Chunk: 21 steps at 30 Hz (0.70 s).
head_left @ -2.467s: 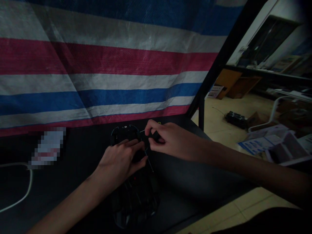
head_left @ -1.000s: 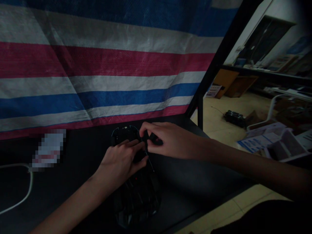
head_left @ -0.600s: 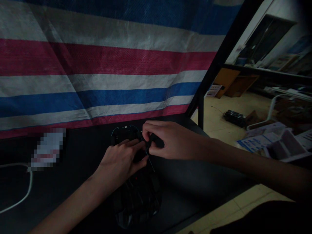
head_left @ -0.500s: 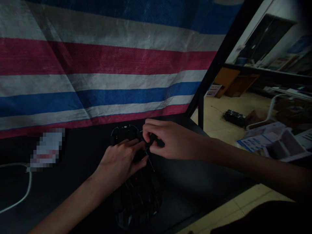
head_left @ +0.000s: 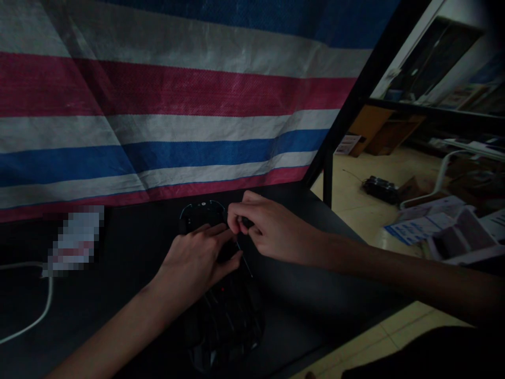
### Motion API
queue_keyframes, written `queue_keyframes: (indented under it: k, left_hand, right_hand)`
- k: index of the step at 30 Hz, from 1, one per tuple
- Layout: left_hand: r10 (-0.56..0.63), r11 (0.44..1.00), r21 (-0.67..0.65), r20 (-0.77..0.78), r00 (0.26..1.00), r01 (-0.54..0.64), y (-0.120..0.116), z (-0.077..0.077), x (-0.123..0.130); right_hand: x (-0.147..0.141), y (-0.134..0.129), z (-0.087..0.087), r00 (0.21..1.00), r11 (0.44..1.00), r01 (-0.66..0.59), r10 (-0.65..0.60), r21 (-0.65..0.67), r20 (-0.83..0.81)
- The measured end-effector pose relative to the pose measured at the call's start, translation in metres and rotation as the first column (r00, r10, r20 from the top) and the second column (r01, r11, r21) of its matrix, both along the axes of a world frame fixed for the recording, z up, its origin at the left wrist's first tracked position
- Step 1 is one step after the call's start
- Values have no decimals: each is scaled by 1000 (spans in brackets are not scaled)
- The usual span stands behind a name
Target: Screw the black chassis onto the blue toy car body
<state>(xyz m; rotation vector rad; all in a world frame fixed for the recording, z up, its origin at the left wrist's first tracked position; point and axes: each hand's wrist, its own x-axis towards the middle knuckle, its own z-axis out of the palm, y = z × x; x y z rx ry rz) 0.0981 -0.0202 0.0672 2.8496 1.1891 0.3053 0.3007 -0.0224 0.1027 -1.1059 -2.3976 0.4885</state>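
A black ridged device with a small red light lies on the dark table. Its far part has thin pale-blue curved lines; whether both parts are one piece is hard to tell in this dim light. Across the middle lies my left hand, fingers curled over it and thumb along its right side. My right hand is closed just right of the left fingertips, pinching a small black piece mostly hidden by the fingers. A thin straight line runs along the device's right side, below the right hand.
A striped tarp hangs behind the dark table, beside a black frame post. To the left are a blurred-out flat object and a white cable. Boxes and a dark device lie on the floor at right.
My right fingers have closed further and turned slightly around the small black piece, with the wrist a little lower. My left hand keeps its place on the device. The view has shifted slightly.
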Motion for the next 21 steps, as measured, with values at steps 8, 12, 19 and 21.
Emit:
queue_keyframes:
  k: [8,12,19,21]
  left_hand:
    - [-14,1000,23,10,1000,13,2,-4,-1]
    - [-20,1000,12,26,999,20,2,-5,-2]
    - [-25,1000,10,34,999,24,3,-6,-3]
    - [-27,999,19,30,999,26,3,-7,-3]
  right_hand:
    - [3,7,4,995,993,83,-78,79,-55]
    - [4,8,6,987,995,91,-86,32,-133]
    - [4,8,0,988,999,45,-42,16,-147]
    - [4,8,-1,989,999,39,-37,12,-144]
